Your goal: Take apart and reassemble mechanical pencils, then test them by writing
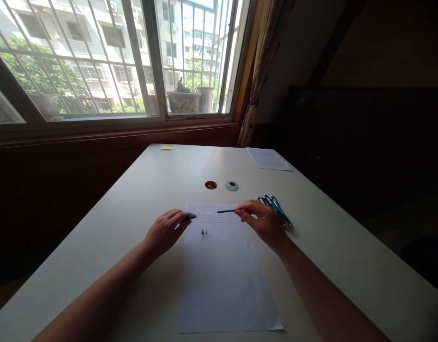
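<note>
Extending leftward from the pinching right hand [260, 219], a refill [225, 211] points toward a pen barrel [189, 218] grasped in the left hand [164, 230].

Daylight from wide metal-barred glass window [153, 61], upper left; outdoors blown out. Interior dim, right side near black, detail lost. Faint glare on smooth white tabletop [133, 204], far end; soft shadow beside bare left forearm [105, 287]. Wide-angle stretch toward edges. Slim dark-and-pale pen part [226, 211] too small for detail.

2 tiny pieces [202, 232] on paper [219, 280], details indistinct
</note>
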A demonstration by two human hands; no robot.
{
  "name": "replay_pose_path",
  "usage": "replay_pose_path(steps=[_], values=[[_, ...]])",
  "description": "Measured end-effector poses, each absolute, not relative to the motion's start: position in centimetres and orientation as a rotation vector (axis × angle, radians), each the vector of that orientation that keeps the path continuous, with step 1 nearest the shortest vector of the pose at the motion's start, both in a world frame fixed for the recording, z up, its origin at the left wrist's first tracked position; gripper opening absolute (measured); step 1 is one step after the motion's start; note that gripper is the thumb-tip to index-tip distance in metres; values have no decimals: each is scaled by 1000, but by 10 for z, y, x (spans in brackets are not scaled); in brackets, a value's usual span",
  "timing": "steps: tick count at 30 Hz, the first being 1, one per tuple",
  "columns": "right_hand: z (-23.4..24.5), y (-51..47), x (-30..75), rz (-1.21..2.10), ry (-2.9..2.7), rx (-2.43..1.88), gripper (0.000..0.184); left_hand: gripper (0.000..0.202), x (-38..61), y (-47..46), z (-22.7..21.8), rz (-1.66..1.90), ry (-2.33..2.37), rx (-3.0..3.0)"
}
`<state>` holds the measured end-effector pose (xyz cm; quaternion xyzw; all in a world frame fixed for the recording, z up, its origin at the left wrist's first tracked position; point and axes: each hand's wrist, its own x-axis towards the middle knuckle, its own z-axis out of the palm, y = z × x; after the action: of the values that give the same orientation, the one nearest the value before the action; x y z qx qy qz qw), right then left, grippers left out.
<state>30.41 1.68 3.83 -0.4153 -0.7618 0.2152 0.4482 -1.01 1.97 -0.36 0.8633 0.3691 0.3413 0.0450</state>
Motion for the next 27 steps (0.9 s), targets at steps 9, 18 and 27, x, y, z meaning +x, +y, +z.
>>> replay_pose_path(steps=[9, 18, 27], values=[[32, 11, 285, 624, -1901, -949, 14, 17, -8, 17, -3, 1099, 1112, 2588], [30, 10, 285, 680, -1856, -964, 12, 13, -7, 16, -1, 1211, 1058, 2403], [29, 11, 284, 738, -1807, -971, 15, 17, -4, 15, 5, 1204, 976, 2398]])
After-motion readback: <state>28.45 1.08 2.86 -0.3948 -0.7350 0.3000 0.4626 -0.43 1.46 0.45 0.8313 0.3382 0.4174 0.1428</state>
